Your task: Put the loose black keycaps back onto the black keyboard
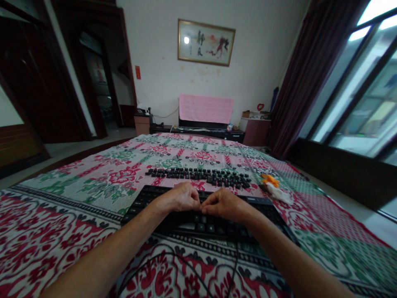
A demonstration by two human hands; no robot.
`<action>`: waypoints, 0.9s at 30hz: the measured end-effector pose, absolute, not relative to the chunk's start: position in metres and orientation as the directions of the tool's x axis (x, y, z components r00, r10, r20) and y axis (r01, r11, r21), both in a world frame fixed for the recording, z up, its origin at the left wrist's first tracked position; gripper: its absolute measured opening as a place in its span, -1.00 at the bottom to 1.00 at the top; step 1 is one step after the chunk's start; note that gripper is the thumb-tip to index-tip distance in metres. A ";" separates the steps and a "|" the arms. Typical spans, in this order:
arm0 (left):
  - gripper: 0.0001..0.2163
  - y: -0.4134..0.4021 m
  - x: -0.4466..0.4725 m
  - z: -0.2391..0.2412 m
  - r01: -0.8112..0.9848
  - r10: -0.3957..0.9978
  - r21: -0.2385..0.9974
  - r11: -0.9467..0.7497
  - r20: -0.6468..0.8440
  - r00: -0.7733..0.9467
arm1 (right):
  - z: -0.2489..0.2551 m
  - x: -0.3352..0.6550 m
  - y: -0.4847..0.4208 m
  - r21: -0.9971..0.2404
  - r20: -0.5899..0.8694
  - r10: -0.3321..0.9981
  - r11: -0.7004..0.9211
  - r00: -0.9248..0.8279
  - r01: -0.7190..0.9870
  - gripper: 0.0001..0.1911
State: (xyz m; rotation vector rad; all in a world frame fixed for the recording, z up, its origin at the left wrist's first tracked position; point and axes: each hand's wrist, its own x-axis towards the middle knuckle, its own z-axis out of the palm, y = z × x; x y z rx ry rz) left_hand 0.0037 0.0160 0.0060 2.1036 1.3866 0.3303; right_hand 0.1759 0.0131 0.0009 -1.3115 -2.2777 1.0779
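Observation:
A black keyboard lies on a patterned red, green and white cloth in front of me. My left hand and my right hand rest together over the middle of the keyboard, fingers curled and pinched toward each other; what they pinch is hidden. Behind the keyboard lie several loose black keycaps set out in rows on the cloth. The keyboard's black cable runs toward me between my forearms.
An orange and white cloth or tool lies to the right of the keycaps. Farther back stand a low cabinet with a pink cover, a framed picture on the wall, dark curtains and windows on the right, and a doorway on the left.

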 end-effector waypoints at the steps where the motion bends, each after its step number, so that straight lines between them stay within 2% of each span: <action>1: -0.78 0.016 0.004 0.006 0.753 0.898 0.594 -0.282 -0.114 0.426 | 0.000 0.176 0.014 -0.730 -0.095 0.838 0.309 -0.537 0.610 -0.72; 11: -0.71 0.019 -0.002 0.006 0.713 0.858 0.624 -0.318 -0.131 0.497 | -0.001 0.170 0.010 -0.665 -0.025 0.839 0.392 -0.543 0.636 -0.77; 21: -0.71 0.020 -0.005 0.000 0.714 0.846 0.613 -0.338 -0.135 0.516 | -0.003 0.169 0.009 -0.674 -0.006 0.835 0.403 -0.550 0.619 -0.76; 27: -0.75 0.018 -0.001 -0.002 0.718 0.855 0.578 -0.388 -0.065 0.514 | 0.001 0.168 0.006 -0.642 -0.026 0.821 0.424 -0.570 0.639 -0.75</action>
